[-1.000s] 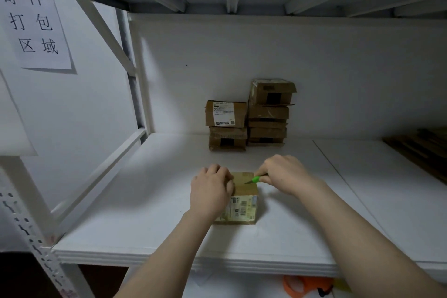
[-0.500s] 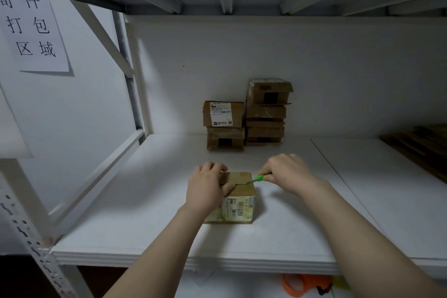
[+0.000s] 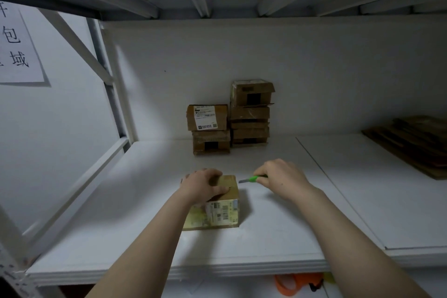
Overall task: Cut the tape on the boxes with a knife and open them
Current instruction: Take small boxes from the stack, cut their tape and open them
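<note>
A small cardboard box (image 3: 223, 210) with a shipping label on its near face sits on the white shelf (image 3: 278, 230) in front of me. My left hand (image 3: 202, 186) lies over the box's top, fingers curled round its far edge, holding it down. My right hand (image 3: 281, 178) grips a green-handled knife (image 3: 251, 179). The blade tip points left and sits just off the box's upper right corner, clear of the cardboard.
Two stacks of small cardboard boxes (image 3: 231, 116) stand against the back wall. Flattened brown cardboard (image 3: 411, 143) lies at the far right. An orange tape dispenser (image 3: 297, 284) shows below the shelf edge. A paper sign (image 3: 17, 46) hangs at the upper left.
The knife has slid rightward along the box top and come off its right edge. My left hand stays on the box.
</note>
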